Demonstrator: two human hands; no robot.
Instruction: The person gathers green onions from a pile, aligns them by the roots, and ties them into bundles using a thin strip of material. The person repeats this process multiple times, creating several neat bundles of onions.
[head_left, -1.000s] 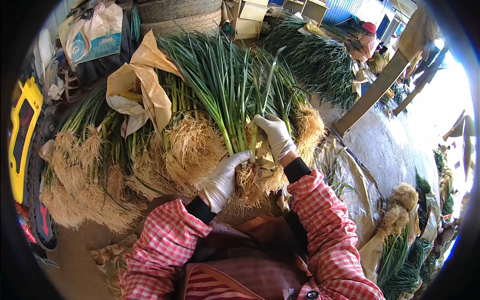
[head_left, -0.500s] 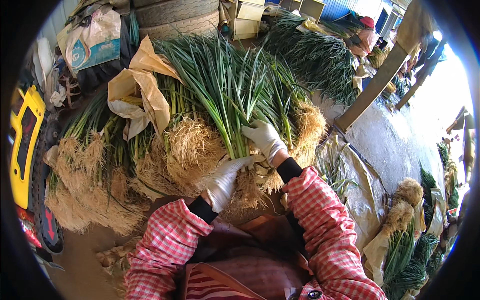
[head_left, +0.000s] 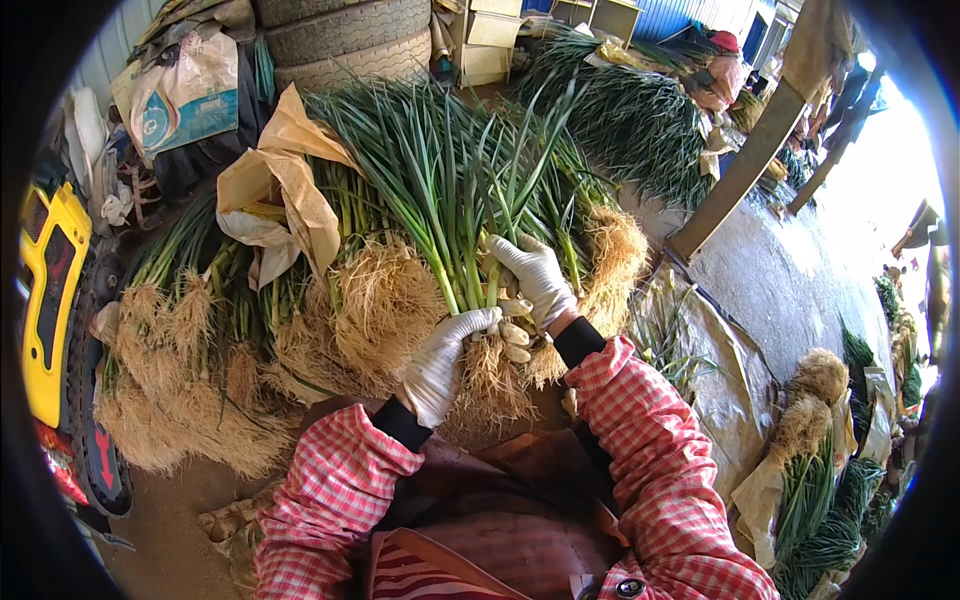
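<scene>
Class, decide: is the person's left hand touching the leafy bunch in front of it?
Touching: the head view shows the left hand closed around the leafy bunch, just above its roots.

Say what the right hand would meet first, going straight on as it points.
Most likely the green stalks in the left hand: the right hand points up-left at them, perhaps touching them; depth is unclear.

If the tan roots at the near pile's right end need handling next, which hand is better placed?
Likely the right hand: it is closer to those tan roots, while the left hand is farther left, wrapped low around the held green onions.
</scene>
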